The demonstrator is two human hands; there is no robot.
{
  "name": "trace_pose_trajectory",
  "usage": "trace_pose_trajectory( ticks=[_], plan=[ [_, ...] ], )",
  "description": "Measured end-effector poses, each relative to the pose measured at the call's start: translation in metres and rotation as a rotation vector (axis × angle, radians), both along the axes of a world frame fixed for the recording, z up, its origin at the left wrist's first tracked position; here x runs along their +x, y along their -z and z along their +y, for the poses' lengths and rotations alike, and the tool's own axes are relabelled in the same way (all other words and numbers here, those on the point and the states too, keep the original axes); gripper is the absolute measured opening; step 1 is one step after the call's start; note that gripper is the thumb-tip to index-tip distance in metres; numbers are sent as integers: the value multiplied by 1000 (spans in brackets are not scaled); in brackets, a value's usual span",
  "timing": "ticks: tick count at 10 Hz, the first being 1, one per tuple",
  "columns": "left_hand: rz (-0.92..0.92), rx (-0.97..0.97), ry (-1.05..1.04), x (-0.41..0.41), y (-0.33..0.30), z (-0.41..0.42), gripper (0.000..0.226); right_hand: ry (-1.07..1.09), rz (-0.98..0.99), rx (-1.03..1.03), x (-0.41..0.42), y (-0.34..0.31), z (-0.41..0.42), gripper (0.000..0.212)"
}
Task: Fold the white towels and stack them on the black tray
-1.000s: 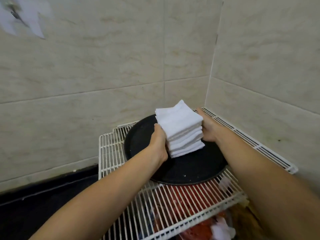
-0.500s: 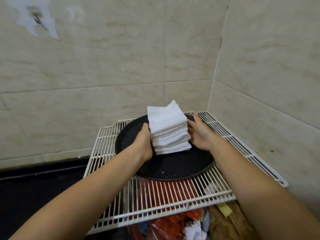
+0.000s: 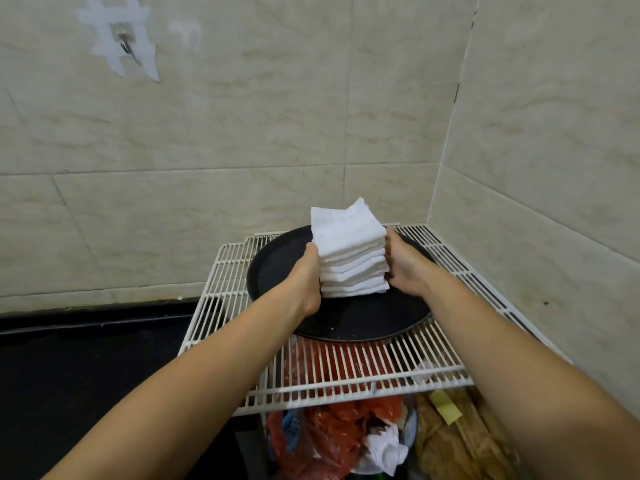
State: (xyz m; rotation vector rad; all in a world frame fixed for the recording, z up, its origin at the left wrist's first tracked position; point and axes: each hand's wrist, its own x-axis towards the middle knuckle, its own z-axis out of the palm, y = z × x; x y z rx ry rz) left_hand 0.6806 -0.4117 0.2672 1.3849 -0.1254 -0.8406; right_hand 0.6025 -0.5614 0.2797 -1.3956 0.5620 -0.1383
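white terry cloth makes up the stack of folded white towels [image 3: 349,249], which stands on the round black tray [image 3: 363,320], towards its rear half. the layers sit roughly square, with one corner of the top towel lifting at the back. the left hand [image 3: 304,277] presses flat against the left side of the stack, thumb up by the upper layers, and the right hand [image 3: 405,268] presses against the right side, so the pile is clasped between the two palms; whether its bottom rests on the tray or hangs just above it cannot be told. the tray lies on a white wire rack [image 3: 346,375] pushed into the corner of beige tiled walls [image 3: 242,133]. under the rack sits a bin with red plastic bags and crumpled paper [image 3: 346,434]. high on the left wall a small metal hook [image 3: 126,46] is fixed amid strips of pale tape. a dark counter [image 3: 86,358] runs to the left of the rack.
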Motion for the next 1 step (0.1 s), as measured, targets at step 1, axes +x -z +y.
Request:
trace_pose_trajectory(
  ticks=[1],
  plan=[
    [-130,97,-1,-9,-4,21,68,64,25,-225,-22,-44,-10,63]
  ],
)
